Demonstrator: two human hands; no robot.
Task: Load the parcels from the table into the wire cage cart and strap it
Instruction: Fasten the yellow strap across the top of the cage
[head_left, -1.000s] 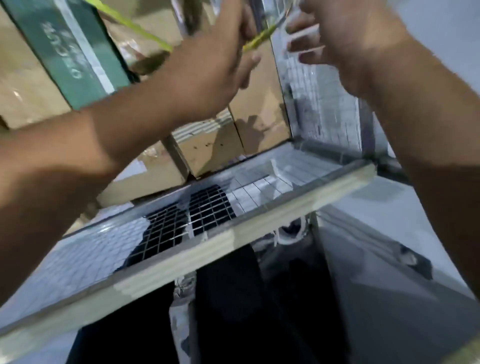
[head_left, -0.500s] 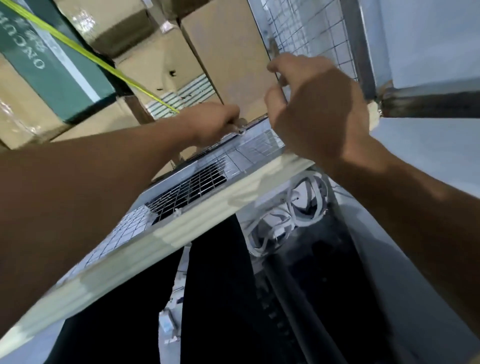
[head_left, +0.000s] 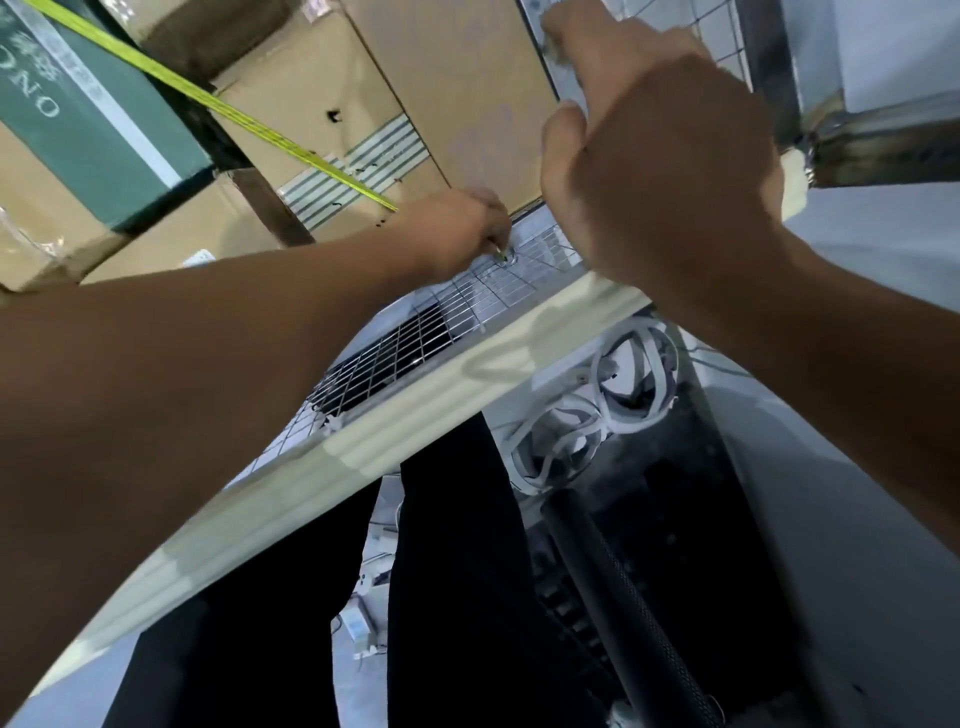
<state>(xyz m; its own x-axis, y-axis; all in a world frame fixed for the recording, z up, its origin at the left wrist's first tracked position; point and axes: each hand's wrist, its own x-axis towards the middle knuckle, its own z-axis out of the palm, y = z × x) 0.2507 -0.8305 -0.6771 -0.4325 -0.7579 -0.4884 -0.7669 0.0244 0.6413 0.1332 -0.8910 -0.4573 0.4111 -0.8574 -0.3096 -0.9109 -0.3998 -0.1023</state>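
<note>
Cardboard parcels (head_left: 457, 93) stacked in wire cage cart (head_left: 415, 415); yellow strap (head_left: 223, 106) stretched across.

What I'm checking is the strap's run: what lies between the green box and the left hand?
The yellow strap runs from by the green box, across brown cardboard boxes, into the left hand, seen in the head view.

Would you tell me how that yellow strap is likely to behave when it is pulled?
The yellow strap looks thin and flat, so probably floppy and light once slack. It runs straight to the left hand, suggesting it holds tension with little stretch.
</note>
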